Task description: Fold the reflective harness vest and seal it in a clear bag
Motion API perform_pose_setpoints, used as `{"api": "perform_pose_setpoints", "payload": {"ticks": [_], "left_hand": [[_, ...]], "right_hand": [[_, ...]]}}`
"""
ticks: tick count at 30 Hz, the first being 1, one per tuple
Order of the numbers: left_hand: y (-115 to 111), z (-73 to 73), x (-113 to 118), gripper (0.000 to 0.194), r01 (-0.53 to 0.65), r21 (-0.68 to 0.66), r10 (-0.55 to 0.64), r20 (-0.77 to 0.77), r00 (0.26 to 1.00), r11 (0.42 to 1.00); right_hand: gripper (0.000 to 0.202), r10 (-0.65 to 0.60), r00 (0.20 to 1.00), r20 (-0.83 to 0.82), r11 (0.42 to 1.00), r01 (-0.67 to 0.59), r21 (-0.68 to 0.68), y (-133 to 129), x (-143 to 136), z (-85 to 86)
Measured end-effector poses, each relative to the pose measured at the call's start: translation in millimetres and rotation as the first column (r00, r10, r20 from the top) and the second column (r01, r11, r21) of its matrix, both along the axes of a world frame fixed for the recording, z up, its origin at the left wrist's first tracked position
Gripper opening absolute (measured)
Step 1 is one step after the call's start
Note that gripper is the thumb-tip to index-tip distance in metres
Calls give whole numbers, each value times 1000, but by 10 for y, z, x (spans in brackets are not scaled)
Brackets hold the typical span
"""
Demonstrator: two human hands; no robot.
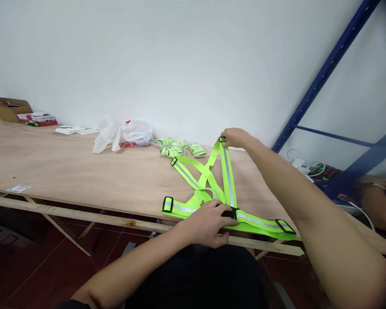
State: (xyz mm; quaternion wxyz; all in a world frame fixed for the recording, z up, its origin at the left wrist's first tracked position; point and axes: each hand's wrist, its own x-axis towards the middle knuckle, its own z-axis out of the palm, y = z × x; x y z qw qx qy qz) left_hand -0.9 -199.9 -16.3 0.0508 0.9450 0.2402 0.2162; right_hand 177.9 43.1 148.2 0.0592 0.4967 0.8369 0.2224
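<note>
A neon yellow-green harness of reflective straps [228,176] is spread on the wooden table near its front edge, its straps crossing in the middle. Black slide buckles show at its upper left, lower left, lower right and top. My right hand [235,138] pinches the top of the right shoulder strap beside the top buckle. At the waist strap, my left hand [209,223] has its fingers bent over the black centre buckle [232,213], with the thumb below the table edge; some of that buckle is hidden beneath the fingers.
Several bagged green strap bundles [197,149] lie behind the harness. Left of them are a white plastic bag [138,132], white papers [71,129], a red-white box [41,119] and an open cardboard box [9,110]. A blue metal frame [321,77] stands right; beyond it shows another person's arm.
</note>
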Motion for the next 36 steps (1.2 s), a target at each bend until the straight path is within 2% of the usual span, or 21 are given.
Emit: {"api": "perform_pose_setpoints", "payload": {"ticks": [8,16,28,33,36], "left_hand": [[52,5,88,24,-17,-46,17,-10,1000,999],[52,36,93,28,2,7,-2,-37,999,1000],[60,-3,96,25,31,5,-31,0,1000,1000],[62,13,104,23,22,13,-22,-19,1000,1000],[69,12,111,23,27,-1,-27,-11,1000,1000]], "right_hand": [[21,5,1000,-5,1000,-5,-11,-20,-33,-77],[21,1,1000,2,1000,-1,-10,119,-66,-210],[23,-19,999,34,1000,19,20,506,-106,-57],[27,-46,999,-4,992,46,118,732,35,50],[30,-44,999,-23,985,47,168,733,50,35]]}}
